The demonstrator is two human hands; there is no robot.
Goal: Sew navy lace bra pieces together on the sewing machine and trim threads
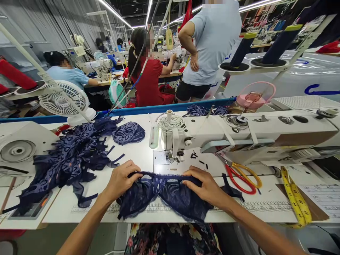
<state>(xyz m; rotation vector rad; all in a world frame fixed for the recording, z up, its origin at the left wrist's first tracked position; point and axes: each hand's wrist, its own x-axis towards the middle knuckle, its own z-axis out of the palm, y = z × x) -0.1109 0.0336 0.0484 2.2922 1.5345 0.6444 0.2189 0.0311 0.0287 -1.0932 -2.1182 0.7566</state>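
In the head view, the left hand [124, 179] and the right hand [202, 182] hold a dark navy lace garment piece with two cup-shaped halves [175, 198] at the lower centre of the frame, near the front edge of the white bench [138, 152]. The left hand's grip is closed, thumb and fingers pinching the upper edge; the right hand's grip is closed on the same edge further right, fingers lying along it. Just above, at the centre, the needle end of a white sewing machine [271, 124] stands apart from the fabric. A heap of navy patterned lace pieces [79, 152] covers the left. At centre right lie scissors with red and yellow handles [230, 166]; a yellow tape measure [302, 203] hangs over the edge at lower right.
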